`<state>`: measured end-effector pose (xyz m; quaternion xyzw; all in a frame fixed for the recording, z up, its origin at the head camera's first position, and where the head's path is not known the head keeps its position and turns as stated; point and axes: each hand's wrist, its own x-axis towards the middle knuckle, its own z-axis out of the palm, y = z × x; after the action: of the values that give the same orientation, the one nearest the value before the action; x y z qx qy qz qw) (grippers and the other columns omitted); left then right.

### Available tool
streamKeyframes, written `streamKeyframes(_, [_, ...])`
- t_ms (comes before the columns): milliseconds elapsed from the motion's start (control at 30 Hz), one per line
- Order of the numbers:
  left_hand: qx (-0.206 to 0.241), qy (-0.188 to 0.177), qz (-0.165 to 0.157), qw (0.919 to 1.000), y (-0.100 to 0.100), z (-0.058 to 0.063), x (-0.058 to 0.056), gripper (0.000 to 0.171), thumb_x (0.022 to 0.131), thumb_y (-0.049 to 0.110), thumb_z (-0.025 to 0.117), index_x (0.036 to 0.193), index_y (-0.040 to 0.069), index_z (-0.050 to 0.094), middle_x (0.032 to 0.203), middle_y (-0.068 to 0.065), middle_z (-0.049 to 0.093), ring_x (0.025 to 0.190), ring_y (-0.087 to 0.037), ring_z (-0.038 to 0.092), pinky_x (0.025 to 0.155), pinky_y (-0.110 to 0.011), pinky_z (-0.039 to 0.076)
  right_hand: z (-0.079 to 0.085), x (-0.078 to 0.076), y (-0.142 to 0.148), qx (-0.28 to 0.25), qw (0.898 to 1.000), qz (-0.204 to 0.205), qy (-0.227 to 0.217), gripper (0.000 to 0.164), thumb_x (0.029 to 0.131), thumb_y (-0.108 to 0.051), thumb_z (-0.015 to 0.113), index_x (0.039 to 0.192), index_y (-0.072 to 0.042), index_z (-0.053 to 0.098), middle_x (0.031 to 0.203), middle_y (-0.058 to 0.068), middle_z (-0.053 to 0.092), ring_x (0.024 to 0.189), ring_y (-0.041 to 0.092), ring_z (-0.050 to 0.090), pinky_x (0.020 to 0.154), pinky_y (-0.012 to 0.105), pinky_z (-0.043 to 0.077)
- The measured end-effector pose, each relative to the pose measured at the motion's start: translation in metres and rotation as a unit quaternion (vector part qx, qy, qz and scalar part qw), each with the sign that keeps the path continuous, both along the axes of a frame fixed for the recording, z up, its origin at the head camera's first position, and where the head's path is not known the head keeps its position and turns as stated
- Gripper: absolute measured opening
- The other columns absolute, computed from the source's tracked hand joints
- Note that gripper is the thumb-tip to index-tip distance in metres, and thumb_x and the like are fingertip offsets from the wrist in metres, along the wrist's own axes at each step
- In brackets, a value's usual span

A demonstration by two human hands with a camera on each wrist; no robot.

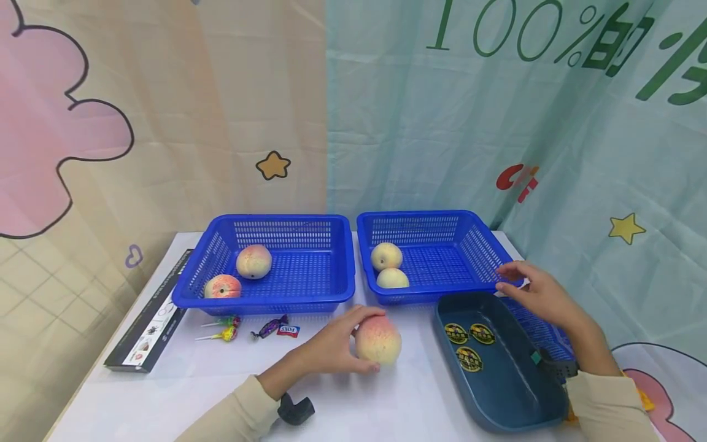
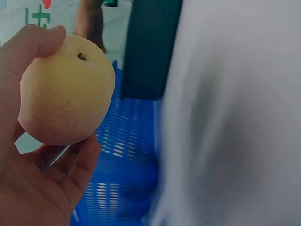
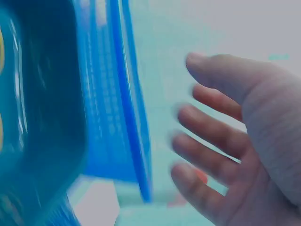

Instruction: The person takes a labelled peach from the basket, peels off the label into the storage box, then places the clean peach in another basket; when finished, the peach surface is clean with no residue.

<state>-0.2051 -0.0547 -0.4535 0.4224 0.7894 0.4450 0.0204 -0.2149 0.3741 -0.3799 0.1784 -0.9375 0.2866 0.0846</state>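
In the head view my left hand grips a pink and yellow peach over the white table, in front of the baskets. The left wrist view shows thumb and fingers around this peach, its stem hollow facing up. My right hand is held with fingers apart, close to the front right corner of the right blue basket. Nothing is between its fingers in the right wrist view. Two pale yellow fruits lie in that basket. The left blue basket contains two peaches.
A dark teal tray with three black and gold round labels stands at the right, beside more blue basketwork. Two lollipops, a purple-wrapped candy, a small red-blue packet and a long black box lie at left.
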Motion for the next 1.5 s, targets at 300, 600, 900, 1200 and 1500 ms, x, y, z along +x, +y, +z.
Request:
streamKeyframes(300, [0.020,0.045,0.056,0.9972,0.050,0.075,-0.049,0.084,0.075,0.030,0.089,0.147,0.018,0.047,0.139,-0.002,0.050,0.119,-0.018,0.054,0.088,-0.034,0.055,-0.013,-0.043,0.044,-0.020,0.988,-0.039,-0.147,0.102,0.094,-0.031,0.072,0.159,0.002,0.001,0.157,0.042,0.007,0.133,0.067,0.023,0.096,0.083,0.026])
streamKeyframes(600, [-0.105,0.003,0.105,0.9889,0.111,0.094,-0.108,0.084,0.077,0.034,0.087,0.148,0.019,0.046,0.130,-0.005,0.053,0.107,-0.018,0.057,0.078,-0.032,0.055,-0.041,-0.034,0.061,-0.060,0.982,-0.037,-0.174,0.085,0.103,-0.030,0.061,0.161,-0.002,0.006,0.153,0.044,0.017,0.130,0.063,0.035,0.095,0.077,0.036])
streamKeyframes(900, [-0.232,0.013,0.100,0.9674,0.159,0.083,-0.126,0.079,0.079,0.039,0.083,0.147,0.021,0.047,0.127,-0.005,0.054,0.095,-0.017,0.058,0.075,-0.033,0.053,-0.051,-0.031,0.073,-0.108,0.980,-0.037,-0.161,0.080,0.103,-0.024,0.061,0.161,-0.001,0.011,0.161,0.035,0.009,0.140,0.063,0.017,0.098,0.081,0.026])
streamKeyframes(1200, [-0.367,0.046,0.068,0.9267,0.172,0.072,-0.129,0.066,0.085,0.033,0.081,0.143,0.027,0.051,0.126,0.000,0.057,0.103,-0.015,0.057,0.081,-0.034,0.050,-0.053,-0.038,0.060,-0.107,0.980,-0.058,-0.157,0.082,0.100,-0.032,0.066,0.161,-0.004,0.019,0.164,0.028,0.012,0.142,0.061,0.014,0.099,0.083,0.023])
streamKeyframes(1500, [-0.414,0.050,0.039,0.9083,0.159,0.083,-0.136,0.072,0.085,0.016,0.083,0.149,0.025,0.051,0.143,0.000,0.056,0.124,-0.016,0.054,0.092,-0.032,0.051,-0.044,-0.044,0.060,-0.115,0.978,-0.056,-0.164,0.082,0.101,-0.031,0.065,0.161,-0.003,0.017,0.164,0.028,0.009,0.142,0.060,0.012,0.097,0.084,0.022])
